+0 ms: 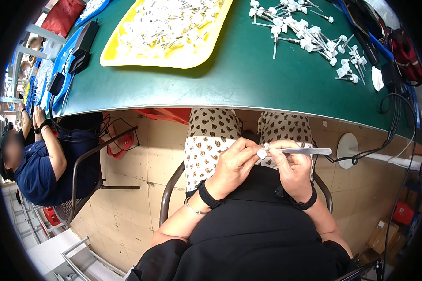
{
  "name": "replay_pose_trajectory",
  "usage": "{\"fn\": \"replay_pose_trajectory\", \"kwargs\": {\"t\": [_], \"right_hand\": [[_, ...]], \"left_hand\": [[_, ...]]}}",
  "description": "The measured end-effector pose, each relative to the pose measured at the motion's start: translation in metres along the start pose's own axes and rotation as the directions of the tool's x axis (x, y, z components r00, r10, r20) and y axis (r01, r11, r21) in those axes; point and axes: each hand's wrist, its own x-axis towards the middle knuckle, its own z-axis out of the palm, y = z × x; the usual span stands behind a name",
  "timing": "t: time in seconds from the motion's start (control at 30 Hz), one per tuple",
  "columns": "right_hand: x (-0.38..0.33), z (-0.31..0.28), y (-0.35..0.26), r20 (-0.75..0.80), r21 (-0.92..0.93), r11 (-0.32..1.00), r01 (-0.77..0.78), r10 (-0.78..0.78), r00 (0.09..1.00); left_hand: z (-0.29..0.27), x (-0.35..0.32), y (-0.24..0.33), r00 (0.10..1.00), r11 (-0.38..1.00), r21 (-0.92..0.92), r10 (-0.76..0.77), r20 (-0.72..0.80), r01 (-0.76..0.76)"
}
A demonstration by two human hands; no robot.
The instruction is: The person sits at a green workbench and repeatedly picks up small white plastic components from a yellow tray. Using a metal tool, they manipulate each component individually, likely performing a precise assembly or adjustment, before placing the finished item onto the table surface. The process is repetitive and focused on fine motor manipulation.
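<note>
Over my lap, in front of the table edge, my two hands meet. My left hand (236,164) pinches a small white plastic piece (262,153) between thumb and fingers. My right hand (293,171) is closed on slim silver tweezers (314,151), whose broad end sticks out to the right. The tweezers' tips are hidden by my fingers beside the white piece. Whether they touch it I cannot tell. On the table at the right lies a loose heap of similar white pieces with thin metal pins (307,42).
A yellow tray (192,61) piled with white pinned parts stands on the green table (140,89). Black cables (394,117) hang over the table's right edge. A co-worker in dark blue (42,164) sits at the left. A white post with a round base (348,150) lies below the table.
</note>
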Motion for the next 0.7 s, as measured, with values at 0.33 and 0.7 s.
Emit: {"fn": "replay_pose_trajectory", "kwargs": {"t": [0.33, 0.7], "right_hand": [[0.011, -0.005, -0.011, 0.115, -0.095, 0.983, 0.156, -0.145, 0.983], [0.013, -0.007, -0.016, 0.154, -0.072, 0.996, 0.054, -0.042, 0.987]], "left_hand": [[0.001, -0.002, 0.001, 0.998, 0.995, -0.074, -0.061, 0.025, 0.063], [0.003, -0.004, -0.005, 0.999, 0.993, -0.106, -0.042, 0.014, 0.043]]}}
